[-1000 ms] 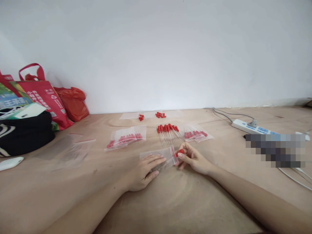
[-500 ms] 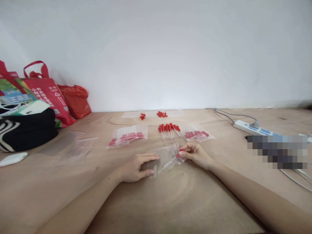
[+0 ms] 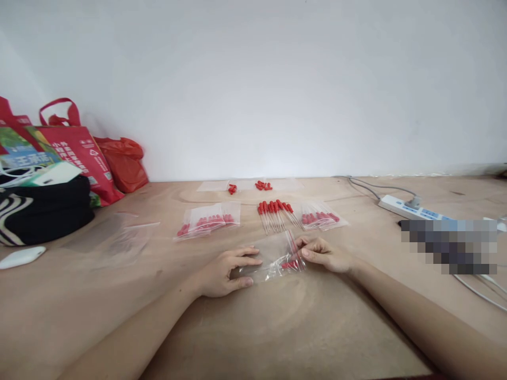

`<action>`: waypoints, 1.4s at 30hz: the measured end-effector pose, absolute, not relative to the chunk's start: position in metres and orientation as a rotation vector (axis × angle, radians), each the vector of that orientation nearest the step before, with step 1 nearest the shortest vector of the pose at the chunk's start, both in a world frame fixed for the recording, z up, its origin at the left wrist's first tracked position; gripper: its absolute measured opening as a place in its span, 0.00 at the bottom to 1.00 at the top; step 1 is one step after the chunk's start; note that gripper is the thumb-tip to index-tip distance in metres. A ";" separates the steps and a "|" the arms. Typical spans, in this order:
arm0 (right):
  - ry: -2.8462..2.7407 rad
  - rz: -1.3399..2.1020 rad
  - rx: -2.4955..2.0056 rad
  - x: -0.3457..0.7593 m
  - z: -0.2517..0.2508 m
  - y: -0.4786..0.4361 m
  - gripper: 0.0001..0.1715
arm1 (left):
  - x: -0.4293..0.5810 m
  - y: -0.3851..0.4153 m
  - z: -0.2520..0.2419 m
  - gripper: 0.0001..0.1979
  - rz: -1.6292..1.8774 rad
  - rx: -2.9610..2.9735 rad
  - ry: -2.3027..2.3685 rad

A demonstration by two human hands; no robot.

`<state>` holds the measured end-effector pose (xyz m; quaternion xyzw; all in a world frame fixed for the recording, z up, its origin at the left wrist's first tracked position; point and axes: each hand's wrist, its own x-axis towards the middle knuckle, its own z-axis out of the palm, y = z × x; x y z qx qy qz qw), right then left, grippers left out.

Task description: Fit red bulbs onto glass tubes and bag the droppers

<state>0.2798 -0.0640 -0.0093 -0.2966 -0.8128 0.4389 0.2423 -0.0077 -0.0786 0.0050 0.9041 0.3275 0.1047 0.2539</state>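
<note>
A clear zip-lock bag [image 3: 269,256] lies flat between my hands, its red-striped mouth toward the right. Inside it, near the mouth, rests a red-bulbed dropper [image 3: 290,264]. My left hand [image 3: 227,272] lies on the closed end of the bag with its fingers spread. At the mouth, my right hand [image 3: 320,254] pinches the bag's edge between thumb and fingers. Just beyond the bag is a fanned row of droppers [image 3: 274,208] with red bulbs and clear stems.
Filled bags of droppers lie at left [image 3: 209,220] and right [image 3: 320,216]. Loose red bulbs [image 3: 263,186] sit near the wall. Flat clear bags [image 3: 127,240] are left, near a white case [image 3: 22,257], a black pouch [image 3: 47,211] and a red shopping bag [image 3: 83,158]. A power strip [image 3: 412,209] stands right.
My right hand has let go of the red dropper bulb, which now lies within the bag, and has shifted slightly right to the bag's mouth. My left hand stays nearly still.
</note>
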 end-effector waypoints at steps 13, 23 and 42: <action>-1.818 1.288 -1.206 0.260 -0.019 -0.075 0.21 | -0.009 -0.079 0.004 0.18 0.271 2.492 0.891; -1.673 1.074 -1.296 0.259 -0.023 -0.067 0.12 | -0.009 -0.078 0.003 0.15 0.337 2.440 0.878; -1.879 0.251 -2.007 0.214 0.001 0.045 0.17 | -0.004 -0.084 0.007 0.06 0.419 2.366 0.942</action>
